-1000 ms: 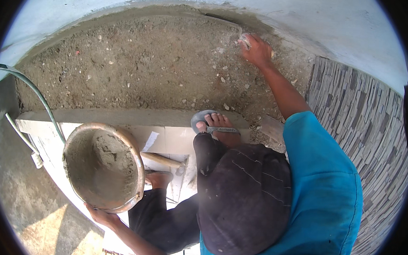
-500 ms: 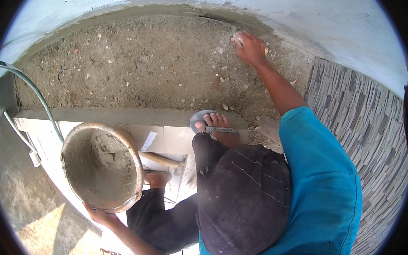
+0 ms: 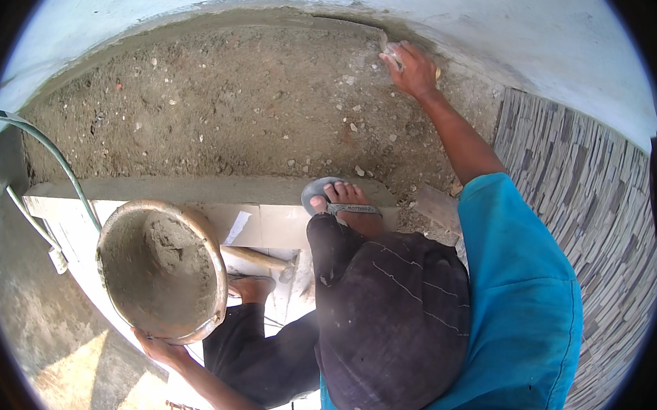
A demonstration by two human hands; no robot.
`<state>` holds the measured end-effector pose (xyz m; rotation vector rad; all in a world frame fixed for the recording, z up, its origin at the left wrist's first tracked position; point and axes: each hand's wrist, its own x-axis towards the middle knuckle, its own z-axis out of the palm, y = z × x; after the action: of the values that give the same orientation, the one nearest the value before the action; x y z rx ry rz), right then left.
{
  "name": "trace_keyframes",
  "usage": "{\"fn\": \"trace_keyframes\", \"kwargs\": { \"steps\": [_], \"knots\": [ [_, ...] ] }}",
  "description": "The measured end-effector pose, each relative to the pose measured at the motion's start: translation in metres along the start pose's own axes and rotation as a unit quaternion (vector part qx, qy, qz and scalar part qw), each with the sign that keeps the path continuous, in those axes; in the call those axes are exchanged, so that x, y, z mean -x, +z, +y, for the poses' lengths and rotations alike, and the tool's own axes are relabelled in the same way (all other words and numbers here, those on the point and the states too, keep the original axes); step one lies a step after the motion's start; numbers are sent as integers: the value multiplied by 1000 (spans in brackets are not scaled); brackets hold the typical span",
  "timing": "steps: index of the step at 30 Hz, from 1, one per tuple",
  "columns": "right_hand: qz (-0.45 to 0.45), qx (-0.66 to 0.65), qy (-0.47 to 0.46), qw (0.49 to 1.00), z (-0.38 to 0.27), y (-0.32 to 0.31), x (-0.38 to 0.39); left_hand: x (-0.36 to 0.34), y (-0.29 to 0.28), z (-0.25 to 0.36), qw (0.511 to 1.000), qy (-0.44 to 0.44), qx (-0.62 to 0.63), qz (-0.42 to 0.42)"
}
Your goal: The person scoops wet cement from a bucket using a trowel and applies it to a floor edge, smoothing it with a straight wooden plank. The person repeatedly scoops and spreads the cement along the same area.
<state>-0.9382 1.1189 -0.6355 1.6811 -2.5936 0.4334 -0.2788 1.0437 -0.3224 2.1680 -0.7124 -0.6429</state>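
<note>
At the lower left, my left hand grips the near rim of a round, mortar-caked bucket, its fingers partly hidden beneath. The bucket is tilted, with its mouth facing up toward me, and some wet grey mortar clings inside. My right hand reaches to the far right, closed around the pale, dirty handle of what looks like a trowel. The blade lies against the foot of the white wall and barely stands out from the grey mortar strip there.
Rough, pebbly ground fills the raised bed behind a tiled ledge, where my sandalled foot stands. A green hose curves at the left. A wooden-handled tool lies below the ledge. Stone-patterned tiles cover the right side.
My right hand has shifted slightly right and toward the wall, still gripping the trowel. My left hand and the bucket stay nearly in place.
</note>
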Motion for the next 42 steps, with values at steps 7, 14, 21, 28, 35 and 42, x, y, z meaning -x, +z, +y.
{"fn": "trace_keyframes", "kwargs": {
  "steps": [7,14,21,28,35,42],
  "knots": [
    [-2,-83,-23,996,-2,-14,1,-7,-9,-3,1000,11,-18,-2],
    [-79,22,5,997,19,19,14,-8,-5,-3,1000,5,-16,-8],
    [16,16,-16,1000,22,8,12,-8,-4,-2,999,9,-31,-1],
    [29,-26,-18,999,32,-24,27,-3,0,3,1000,7,-24,-5],
    [-73,46,42,995,70,-23,48,-13,-8,-1,997,46,-66,-3],
    [-66,-37,83,994,67,-93,44,11,10,9,988,82,-129,23]
  ]
}}
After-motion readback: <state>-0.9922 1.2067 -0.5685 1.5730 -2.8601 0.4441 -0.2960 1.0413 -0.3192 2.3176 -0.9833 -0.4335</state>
